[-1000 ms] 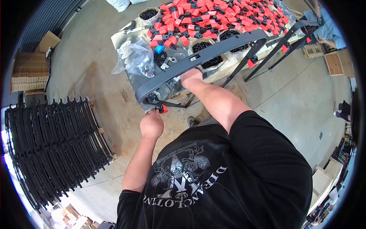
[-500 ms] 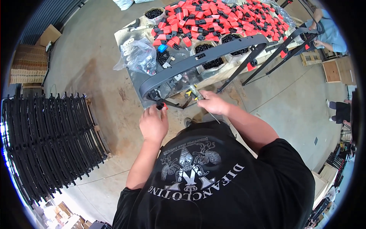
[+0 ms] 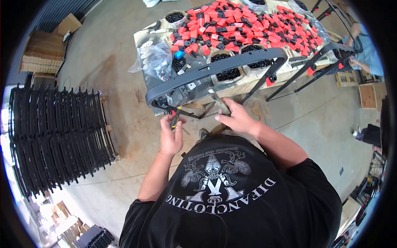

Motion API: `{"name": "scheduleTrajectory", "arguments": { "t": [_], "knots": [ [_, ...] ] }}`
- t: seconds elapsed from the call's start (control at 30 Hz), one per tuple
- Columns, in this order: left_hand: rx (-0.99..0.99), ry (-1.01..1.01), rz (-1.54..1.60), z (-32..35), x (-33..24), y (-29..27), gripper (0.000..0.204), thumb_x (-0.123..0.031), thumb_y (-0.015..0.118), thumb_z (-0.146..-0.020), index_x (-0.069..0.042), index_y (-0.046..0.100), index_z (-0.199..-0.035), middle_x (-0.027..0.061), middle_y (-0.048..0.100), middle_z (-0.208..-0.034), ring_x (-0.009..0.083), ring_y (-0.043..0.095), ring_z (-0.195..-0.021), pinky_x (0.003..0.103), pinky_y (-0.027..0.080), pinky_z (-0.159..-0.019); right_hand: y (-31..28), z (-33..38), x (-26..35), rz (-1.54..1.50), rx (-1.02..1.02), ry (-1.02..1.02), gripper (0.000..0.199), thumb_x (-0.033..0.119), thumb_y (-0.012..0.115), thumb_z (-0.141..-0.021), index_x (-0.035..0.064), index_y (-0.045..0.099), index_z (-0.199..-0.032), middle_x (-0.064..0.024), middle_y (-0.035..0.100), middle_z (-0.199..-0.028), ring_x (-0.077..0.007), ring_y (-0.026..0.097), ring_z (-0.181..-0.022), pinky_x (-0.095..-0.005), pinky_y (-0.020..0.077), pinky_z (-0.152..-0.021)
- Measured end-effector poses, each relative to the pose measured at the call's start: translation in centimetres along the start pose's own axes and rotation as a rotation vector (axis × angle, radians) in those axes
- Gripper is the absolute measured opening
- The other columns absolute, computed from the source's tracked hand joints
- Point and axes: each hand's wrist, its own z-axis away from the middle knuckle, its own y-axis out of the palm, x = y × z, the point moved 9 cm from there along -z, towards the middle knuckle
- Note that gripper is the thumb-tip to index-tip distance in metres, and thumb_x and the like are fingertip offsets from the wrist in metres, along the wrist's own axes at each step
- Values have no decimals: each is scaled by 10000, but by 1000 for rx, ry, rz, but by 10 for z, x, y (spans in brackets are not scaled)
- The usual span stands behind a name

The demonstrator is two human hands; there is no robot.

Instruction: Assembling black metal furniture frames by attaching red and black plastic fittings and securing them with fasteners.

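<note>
My left hand (image 3: 170, 136) is closed around a screwdriver (image 3: 175, 119) with a yellow and black handle. It is beside the lower left corner of a dark tubular frame (image 3: 231, 62), where a small red piece (image 3: 173, 112) shows. A little to the right, my right hand (image 3: 236, 118) grips a blurred grey-green tool (image 3: 221, 104) whose kind I cannot make out. The frame's long looped bar leans over the table edge, and its black legs slope down past my hands.
A table (image 3: 142, 39) ahead bears a heap of red-and-black plastic clips (image 3: 240, 27), tubs of small black parts (image 3: 226, 73) and a clear plastic bag (image 3: 159, 60). Stacked black frames (image 3: 62, 136) stand at left. At far right, a person in blue (image 3: 368, 53) works by similar frames.
The yellow-black screwdriver, earlier in my right hand along with the grey-green tool, is now in my left hand. My left hand has moved slightly away from the frame's corner.
</note>
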Motion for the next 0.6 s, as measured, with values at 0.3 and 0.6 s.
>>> {"name": "scheduleTrajectory", "arguments": {
  "t": [0.3,0.6],
  "knots": [
    [-587,-376,430,62,103,-75,207,-120,573,-1044,-59,494,-1225,48,613,-899,81,531,-678,220,430,-572,6,15,-78,-530,143,426,104,147,511,-992,59,567,-996,30,487,-713,-67,435,-544,-252,353,-474],
    [-729,-457,519,23,182,-67,293,-214,661,-1011,-73,443,-1148,-13,514,-737,59,459,-562,227,368,-472,20,25,-81,137,66,255,217,234,621,-972,19,594,-982,-46,550,-725,-162,564,-694,-354,461,-641]
  ]
}}
